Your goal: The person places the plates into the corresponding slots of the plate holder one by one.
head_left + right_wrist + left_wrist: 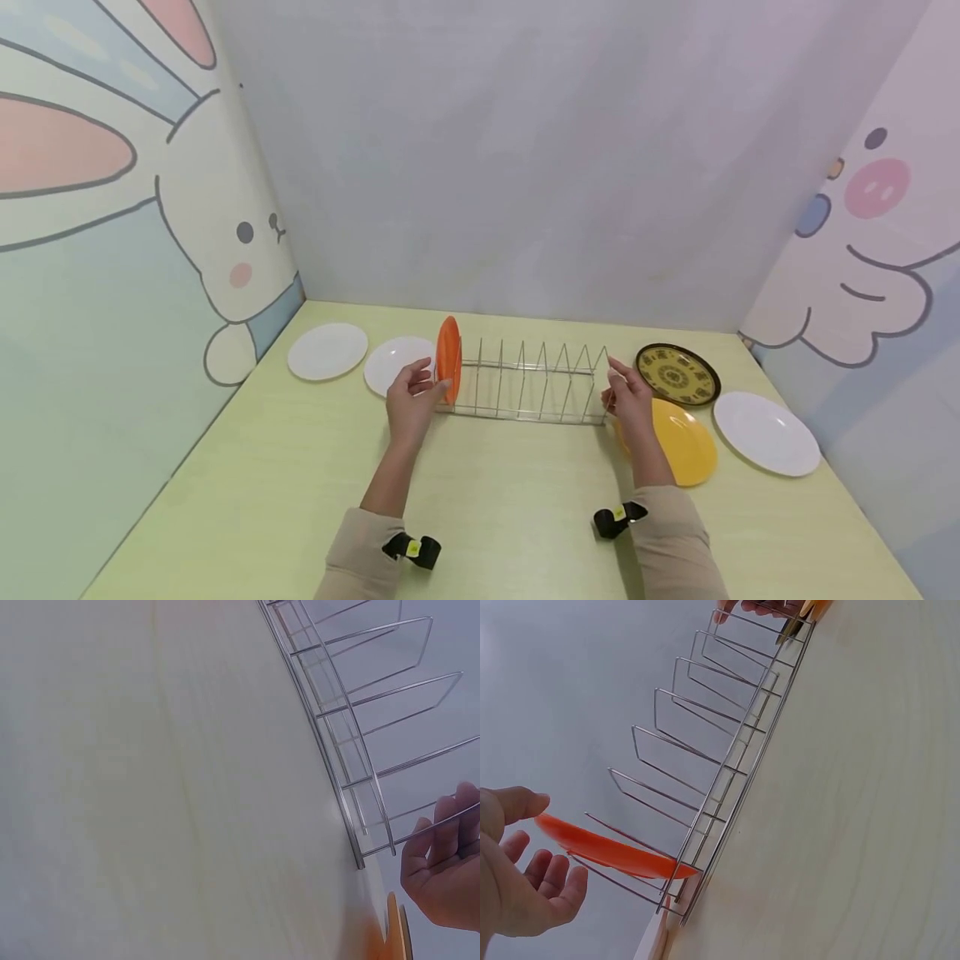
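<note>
A wire dish rack (pixel 525 414) stands on the table, with an orange plate (pixel 448 360) upright in its left end slot. Beside that plate is my left hand (pixel 412 404), thumb and fingers parted near its edge. In the left wrist view the left hand (pixel 532 862) has loosely bent fingers by the orange plate (pixel 615 853), nothing gripped. At the rack's other end my right hand (pixel 628 396) holds the last wire loop. The right wrist view has the fingers of that hand (pixel 450 862) curled at the rack's end wire (pixel 431 831).
Two white plates, one far left (pixel 327 352) and one behind my left hand (pixel 390 362), lie flat. To the right lie a yellow plate (pixel 686 446), a dark-rimmed patterned plate (pixel 678 375) and a white oval plate (pixel 767 435). Curtained walls (pixel 487 167) enclose the table (pixel 510 517).
</note>
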`<act>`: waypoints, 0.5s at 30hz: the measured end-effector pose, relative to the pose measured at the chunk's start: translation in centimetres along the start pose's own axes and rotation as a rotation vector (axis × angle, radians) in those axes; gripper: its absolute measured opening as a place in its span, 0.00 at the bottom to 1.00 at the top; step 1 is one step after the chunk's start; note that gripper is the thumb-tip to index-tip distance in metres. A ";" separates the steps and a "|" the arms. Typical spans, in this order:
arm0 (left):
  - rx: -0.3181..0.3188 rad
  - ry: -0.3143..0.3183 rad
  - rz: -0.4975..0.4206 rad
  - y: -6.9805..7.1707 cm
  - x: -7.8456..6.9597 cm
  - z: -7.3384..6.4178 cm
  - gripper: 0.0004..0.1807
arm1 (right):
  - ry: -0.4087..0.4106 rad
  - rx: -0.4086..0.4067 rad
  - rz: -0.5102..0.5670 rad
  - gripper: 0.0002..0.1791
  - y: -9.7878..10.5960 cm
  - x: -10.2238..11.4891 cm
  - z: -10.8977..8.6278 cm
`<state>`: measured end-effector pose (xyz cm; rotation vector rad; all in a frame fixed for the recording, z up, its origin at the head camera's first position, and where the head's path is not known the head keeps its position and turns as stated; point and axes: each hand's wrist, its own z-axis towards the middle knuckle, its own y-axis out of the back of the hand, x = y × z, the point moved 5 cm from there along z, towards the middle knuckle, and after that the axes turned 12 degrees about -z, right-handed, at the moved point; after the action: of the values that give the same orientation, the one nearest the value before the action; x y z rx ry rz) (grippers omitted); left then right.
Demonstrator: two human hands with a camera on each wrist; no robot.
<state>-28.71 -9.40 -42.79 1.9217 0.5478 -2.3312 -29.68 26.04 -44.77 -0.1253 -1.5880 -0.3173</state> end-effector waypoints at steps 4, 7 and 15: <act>0.021 0.000 0.019 1.1 -0.4 0.0 0.23 | -0.010 0.001 -0.002 0.23 0.1 -0.8 0.4; 0.026 0.004 0.035 1.9 -0.5 0.3 0.22 | -0.003 -0.009 -0.003 0.22 0.0 -0.6 0.4; -0.010 0.006 0.045 3.7 -0.9 1.2 0.22 | -0.003 0.012 0.000 0.23 0.1 0.1 0.0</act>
<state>-28.61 -13.40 -42.61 1.9167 0.5110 -2.2920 -29.64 26.13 -44.69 -0.1165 -1.5928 -0.3078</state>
